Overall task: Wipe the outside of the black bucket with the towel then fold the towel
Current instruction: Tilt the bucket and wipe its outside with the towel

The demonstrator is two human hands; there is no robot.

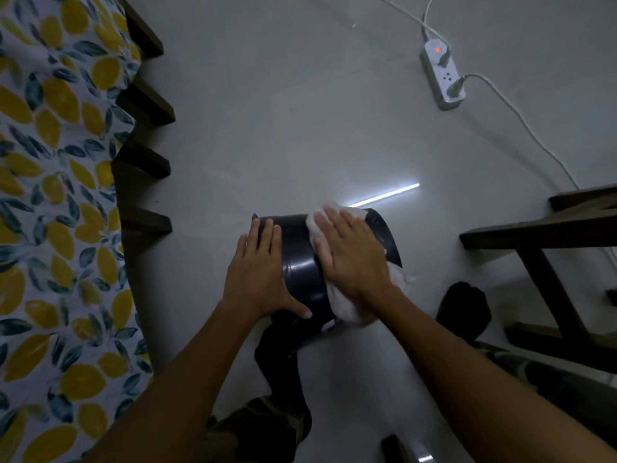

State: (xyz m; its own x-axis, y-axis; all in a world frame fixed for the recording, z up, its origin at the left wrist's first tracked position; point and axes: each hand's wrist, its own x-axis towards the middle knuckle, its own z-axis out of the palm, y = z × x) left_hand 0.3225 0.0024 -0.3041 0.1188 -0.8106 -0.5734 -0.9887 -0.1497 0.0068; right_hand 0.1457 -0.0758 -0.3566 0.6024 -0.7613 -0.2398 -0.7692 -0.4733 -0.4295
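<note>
The black bucket (pixel 302 265) lies on its side on the floor (pixel 300 128), lower centre of the frame, which puts its outer wall uppermost for wiping. The left hand (pixel 263 272) rests flat and open on the wall, gripping nothing, apparently to stop rolling. The right hand (pixel 350 252), fingers spread, presses the white towel (pixel 340 302) against the wall without clutching it. Folding is not yet begun.

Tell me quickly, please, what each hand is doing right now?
Left hand: open, flat on the bucket, steadying it.
Right hand: open, palm pressing the towel against the bucket's side.
</note>
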